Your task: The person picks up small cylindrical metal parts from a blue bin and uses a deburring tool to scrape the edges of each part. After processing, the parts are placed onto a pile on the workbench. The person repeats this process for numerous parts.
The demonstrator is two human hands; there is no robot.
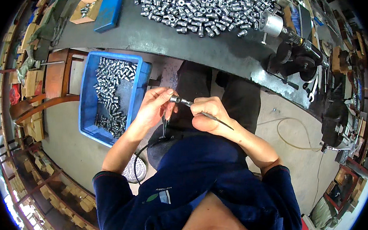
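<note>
In front of my waist, my left hand is closed, pinching a small shiny metal fitting between thumb and fingers. My right hand is wrapped round a slim dark tool with a tapering tail pointing to the lower right. The tool's other end reaches to the fitting's right side; whether it enters the bore cannot be made out. Below my left hand hangs a slender metal piece, close to a black cord; what holds it is hidden.
A blue bin with many similar fittings stands at my left. Across the dark workbench lie a large heap of fittings, a blue lid-like box, a small carton and a bench machine. Wrenches lie at right.
</note>
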